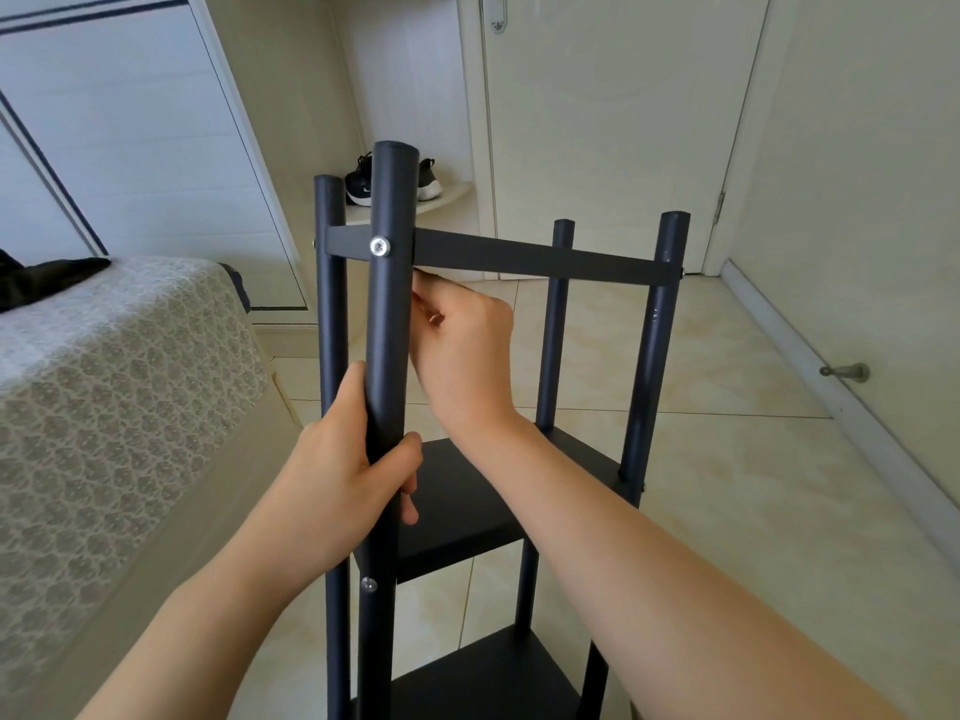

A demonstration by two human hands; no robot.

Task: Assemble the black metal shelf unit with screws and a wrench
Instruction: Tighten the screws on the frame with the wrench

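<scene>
Gripping post [387, 314]: left hand [343, 480] | right hand [462, 345] curled under top shelf [519, 257] edge, hold unclear | bed [114, 366] close left

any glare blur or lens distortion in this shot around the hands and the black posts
Head view: soft, even daylight, no hard shadows; a small glint on the upper screw in the near post; left hand and right hand are sharp, the lower screw slightly soft; wide-angle distortion slants the door and wardrobe lines toward the edges.

No legible text, label, brand mark or number anywhere in view.
</scene>
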